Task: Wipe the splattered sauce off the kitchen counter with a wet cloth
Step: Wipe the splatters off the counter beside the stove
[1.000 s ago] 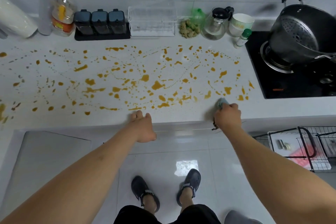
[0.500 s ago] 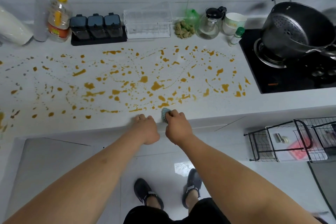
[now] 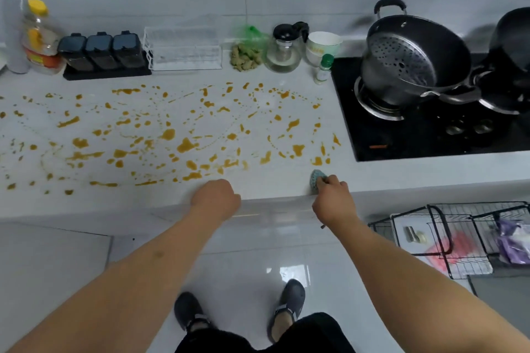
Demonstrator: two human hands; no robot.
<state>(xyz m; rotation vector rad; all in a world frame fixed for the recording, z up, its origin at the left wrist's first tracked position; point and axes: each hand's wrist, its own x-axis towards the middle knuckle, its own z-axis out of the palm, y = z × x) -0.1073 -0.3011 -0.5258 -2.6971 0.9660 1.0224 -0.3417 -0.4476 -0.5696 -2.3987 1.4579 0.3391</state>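
The right hand grips a small blue-green cloth, bunched under curled fingers, at the front edge of the table, just below the sauce. The left hand rests on this edge with curled fingers and holds nothing. The cloth looks soft and light; I think pressing it flat would wipe more. The stove and 1 small bottle stand near the right spots.

Cloth: small teal wad, bunched, protruding beyond the right-hand fingertips | Sauce: orange-brown splatters across the white counter, beyond both hands' fingers.
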